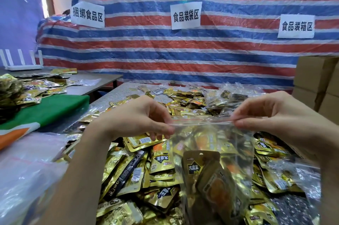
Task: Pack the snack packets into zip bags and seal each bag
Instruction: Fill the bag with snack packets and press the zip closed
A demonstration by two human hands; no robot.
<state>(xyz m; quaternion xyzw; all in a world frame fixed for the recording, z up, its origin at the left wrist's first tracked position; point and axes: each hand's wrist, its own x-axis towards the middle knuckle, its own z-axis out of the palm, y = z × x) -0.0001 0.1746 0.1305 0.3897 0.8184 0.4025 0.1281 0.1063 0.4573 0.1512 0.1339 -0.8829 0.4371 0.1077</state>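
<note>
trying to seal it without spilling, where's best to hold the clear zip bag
By the zip strip along the top of the zip bag, pinched at each end from the sides, as the left hand and right hand do. It hangs upright with snack packets weighing the bottom, so the mouth pulls taut.

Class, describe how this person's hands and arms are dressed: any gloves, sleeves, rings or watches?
The left hand and right hand are bare, with no gloves or rings showing. Both forearms are uncovered as far as the frame shows, with no sleeve, watch or bracelet in view.
</note>
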